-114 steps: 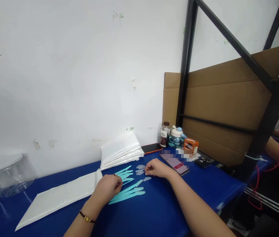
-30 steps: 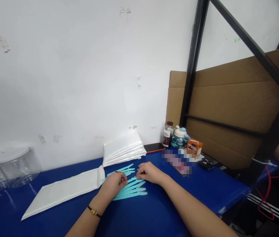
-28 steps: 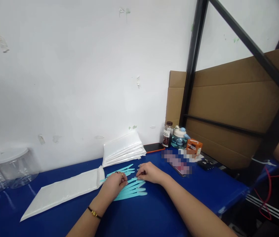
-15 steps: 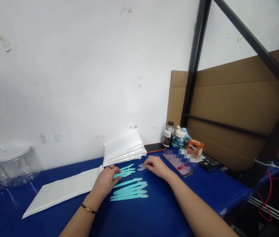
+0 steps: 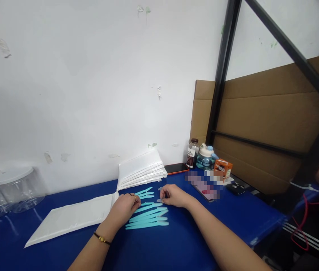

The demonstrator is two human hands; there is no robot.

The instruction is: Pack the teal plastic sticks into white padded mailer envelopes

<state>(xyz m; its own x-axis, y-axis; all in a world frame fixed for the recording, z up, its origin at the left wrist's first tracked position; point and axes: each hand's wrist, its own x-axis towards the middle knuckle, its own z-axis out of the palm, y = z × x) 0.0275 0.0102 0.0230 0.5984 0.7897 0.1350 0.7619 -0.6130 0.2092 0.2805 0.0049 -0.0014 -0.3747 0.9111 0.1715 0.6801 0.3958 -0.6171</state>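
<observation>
My left hand (image 5: pixel 125 207) is closed in a pinch on the handle of a turquoise eyebrow razor (image 5: pixel 148 203), whose head points right. Facing it, my right hand (image 5: pixel 174 195) pinches a small translucent blade cap (image 5: pixel 159 200) close to that head. Another clear cap (image 5: pixel 160 188) lies just behind the right fingers. Below the hands, several razors with pale caps (image 5: pixel 148 225) lie fanned on the blue table (image 5: pixel 159 250). A few bare turquoise razors (image 5: pixel 145 193) rest behind the left fingers, their handle ends partly hidden.
A white padded envelope (image 5: pixel 71 220) lies at left, with a stack of similar envelopes (image 5: pixel 141 169) by the wall. Clear lidded jars (image 5: pixel 18 192) stand far left. To the right are phones (image 5: pixel 177 168), a dark bottle (image 5: pixel 192 154), a water bottle (image 5: pixel 205 160) and an orange box (image 5: pixel 223 170).
My left hand has shifted slightly right and down, bringing a razor out of the upper group. My right hand has drawn a cap down and left, toward the razor's head.
</observation>
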